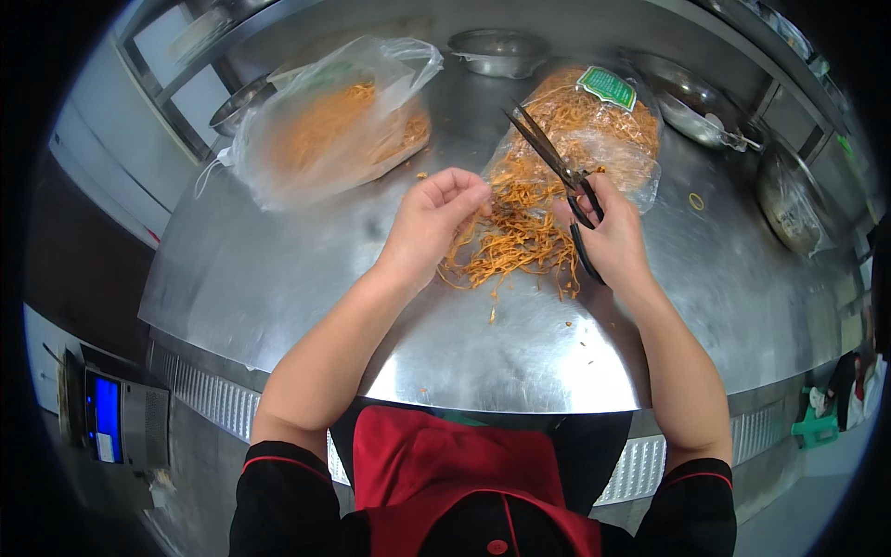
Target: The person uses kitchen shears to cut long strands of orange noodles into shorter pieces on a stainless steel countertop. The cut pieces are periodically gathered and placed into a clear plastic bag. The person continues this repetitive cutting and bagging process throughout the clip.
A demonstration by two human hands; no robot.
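Observation:
Black-handled scissors (557, 157) are in my right hand (612, 230), their slightly parted blades directed up and left over a clear bag. My left hand (438, 223) pinches thin orange strands, which look like dried cordyceps mushrooms, between thumb and fingers. Beneath and between both hands, a loose heap of these strands (518, 244) lies on the steel table. It spills from the mouth of the clear plastic bag (592, 125), which is full of the same strands and bears a green label. Another translucent bag (327, 132) of orange strands lies on its side at the left.
A metal bowl (500, 52) stands at the back, another (240, 104) behind the left bag. Further metal bowls (696, 104) (793, 195) line the right side, with plastic over or in them. A yellow rubber band (696, 202) lies right of my right hand. The steel table's near edge (501, 411) runs before me.

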